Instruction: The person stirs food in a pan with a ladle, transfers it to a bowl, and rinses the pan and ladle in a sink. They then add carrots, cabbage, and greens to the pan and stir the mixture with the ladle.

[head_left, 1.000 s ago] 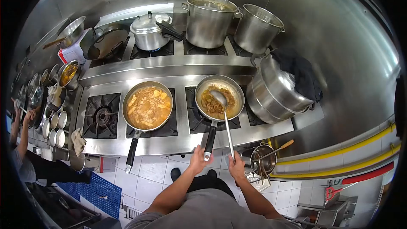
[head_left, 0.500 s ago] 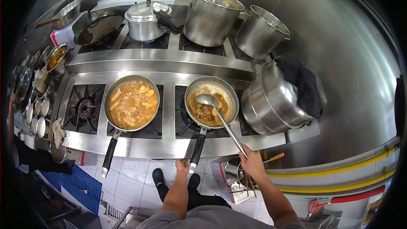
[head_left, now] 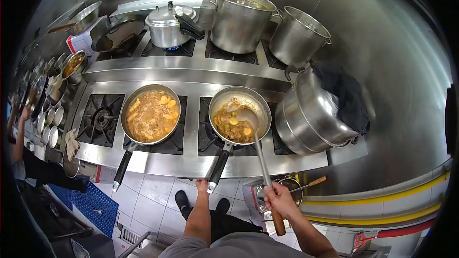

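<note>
My right hand (head_left: 281,198) is closed around the shaft of a long metal ladle (head_left: 261,160) with a wooden grip end. The ladle's bowl sits in the right frying pan (head_left: 260,98), among brown sauce with pieces in it. At the stove's front edge is my left hand (head_left: 202,186), just left of that pan's black handle; its fingers are mostly hidden under the edge. The left frying pan (head_left: 179,100) holds orange-brown broth with noodle-like strands and pale pieces.
Behind stand a pressure cooker (head_left: 163,35) over a blue flame, a wok (head_left: 103,43) and two tall stockpots (head_left: 234,31). A large metal pot (head_left: 296,114) with dark cloth lies tilted at right. At far left, another person's arm (head_left: 20,131) reaches toward several bowls.
My right hand has moved down and slightly left along the ladle, whose wooden end now shows. The ladle's bowl has shifted right in the pan. My left hand remains at the stove edge.
</note>
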Demonstrator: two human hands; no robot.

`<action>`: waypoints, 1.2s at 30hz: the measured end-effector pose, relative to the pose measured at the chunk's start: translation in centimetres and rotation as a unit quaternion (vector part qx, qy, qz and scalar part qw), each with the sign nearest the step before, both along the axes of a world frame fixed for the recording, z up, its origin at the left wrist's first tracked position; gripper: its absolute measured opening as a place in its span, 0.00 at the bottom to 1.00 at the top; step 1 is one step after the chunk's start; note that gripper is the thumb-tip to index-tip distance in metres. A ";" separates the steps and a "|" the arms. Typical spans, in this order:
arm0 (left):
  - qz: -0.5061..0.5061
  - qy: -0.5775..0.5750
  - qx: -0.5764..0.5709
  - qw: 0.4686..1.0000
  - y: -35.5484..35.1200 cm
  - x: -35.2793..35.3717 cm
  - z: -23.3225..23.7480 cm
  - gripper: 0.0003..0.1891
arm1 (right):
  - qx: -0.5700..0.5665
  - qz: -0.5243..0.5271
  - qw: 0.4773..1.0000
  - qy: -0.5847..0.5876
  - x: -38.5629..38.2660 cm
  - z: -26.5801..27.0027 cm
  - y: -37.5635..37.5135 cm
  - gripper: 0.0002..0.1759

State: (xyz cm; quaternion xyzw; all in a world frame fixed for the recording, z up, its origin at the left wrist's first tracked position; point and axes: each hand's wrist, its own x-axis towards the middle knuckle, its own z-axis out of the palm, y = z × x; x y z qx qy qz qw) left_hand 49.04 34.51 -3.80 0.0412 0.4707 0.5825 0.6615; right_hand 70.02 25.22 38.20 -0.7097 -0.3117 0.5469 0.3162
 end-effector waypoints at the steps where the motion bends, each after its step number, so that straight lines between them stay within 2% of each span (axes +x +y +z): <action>1: 0.009 0.020 0.023 0.999 0.0 0.2 0.2 0.10 | 0.009 -0.002 0.999 0.041 -0.6 0.2 0.3 0.11; 2: 0.020 0.041 0.048 0.998 0.4 0.2 0.3 0.11 | 0.016 0.012 0.999 0.029 -0.9 -0.3 -0.1 0.09; 3: 0.056 0.060 0.081 0.993 0.9 0.7 -3.1 0.11 | -0.003 0.017 1.000 0.022 -1.1 -0.4 -0.4 0.09; 4: 0.074 0.144 0.113 0.980 1.0 1.0 -5.5 0.08 | -0.027 0.022 0.999 0.015 -1.3 -0.4 -0.6 0.09; 6: 0.071 0.229 0.078 0.968 0.6 1.1 -4.8 0.06 | 0.037 0.047 0.990 -0.129 -0.7 -1.2 -0.9 0.13; 7: 0.002 0.452 0.068 0.889 0.0 0.9 -4.6 0.08 | 0.067 0.059 0.976 -0.197 -0.7 -1.3 -1.3 0.16; 8: -0.025 0.465 0.047 0.884 0.2 0.6 -4.3 0.09 | 0.074 0.078 0.955 -0.275 -0.9 0.8 -0.1 0.21; 10: -0.063 0.432 0.085 0.895 0.4 -0.4 -4.7 0.09 | 0.176 0.055 0.903 -0.388 1.9 -3.7 0.9 0.23; 12: -0.088 0.212 0.027 0.973 0.6 -1.7 -5.2 0.11 | 0.273 0.043 0.842 -0.464 3.5 -5.7 3.3 0.21; 13: -0.100 0.097 -0.002 0.990 0.8 -2.5 -5.3 0.12 | 0.203 0.034 0.860 -0.467 3.8 -5.6 4.1 0.20; 15: -0.227 0.104 -0.095 0.964 -1.1 -3.8 0.3 0.14 | 0.161 0.041 0.874 -0.457 3.2 -5.4 5.0 0.21; 16: -0.336 0.112 -0.069 0.933 -1.7 -4.6 5.8 0.16 | 0.141 0.040 0.880 -0.452 3.1 -5.5 5.6 0.21; 17: -0.440 0.109 -0.061 0.889 -1.8 -5.0 12.4 0.24 | 0.166 0.026 0.888 -0.429 2.9 -7.0 5.5 0.21; 19: -0.484 -0.031 -0.051 0.873 -0.9 -6.2 20.0 0.29 | 0.186 0.039 0.884 -0.427 1.7 -6.9 4.5 0.20; 20: -0.475 -0.051 -0.046 0.877 0.1 -6.0 23.9 0.30 | 0.193 0.045 0.882 -0.428 1.0 -6.7 4.0 0.20; 21: -0.466 -0.072 -0.043 0.881 1.1 -5.4 27.6 0.31 | 0.116 0.053 0.910 -0.396 0.2 -5.1 3.2 0.19; 22: -0.457 -0.091 -0.039 0.884 2.5 -4.7 30.0 0.32 | 0.127 0.056 0.915 -0.380 -0.4 -4.2 2.1 0.19; 24: -0.493 -0.122 0.000 0.861 5.9 -3.8 31.5 0.31 | 0.153 0.055 0.924 -0.347 -1.0 -3.3 -0.3 0.19; 25: -0.514 -0.138 0.021 0.846 7.2 -3.1 32.1 0.30 | 0.194 0.047 0.906 -0.372 -1.0 -5.8 -1.7 0.22; 28: -0.561 0.149 0.031 0.814 7.6 -0.4 33.7 0.26 | 0.152 -0.060 0.904 -0.395 -5.3 -8.6 -3.1 0.20; 29: -0.528 0.213 0.072 0.819 7.0 0.1 32.6 0.17 | 0.097 -0.052 0.909 -0.403 -6.7 -11.1 -2.7 0.19; 31: -0.552 0.260 0.106 0.785 7.5 -2.1 31.3 0.16 | 0.011 -0.094 0.944 -0.317 -9.5 -18.6 -1.6 0.19; 32: -0.584 0.277 0.135 0.751 8.1 -2.4 30.8 0.15 | 0.001 -0.103 0.951 -0.292 -11.8 -18.8 -1.8 0.20; 33: -0.570 0.225 0.141 0.778 7.9 -3.7 31.1 0.13 | -0.005 -0.132 0.954 -0.268 -13.4 -18.2 -0.9 0.21; 34: -0.565 0.186 0.153 0.789 7.5 -5.1 32.1 0.17 | 0.007 -0.162 0.955 -0.247 -15.5 -15.7 -1.2 0.22; 35: -0.567 0.246 0.116 0.777 6.9 -6.4 33.4 0.19 | 0.053 -0.203 0.946 -0.246 -17.6 -15.0 -2.1 0.22; 36: -0.603 0.264 0.143 0.739 6.6 -8.4 33.4 0.18 | 0.061 -0.215 0.946 -0.237 -19.5 -13.2 -3.7 0.20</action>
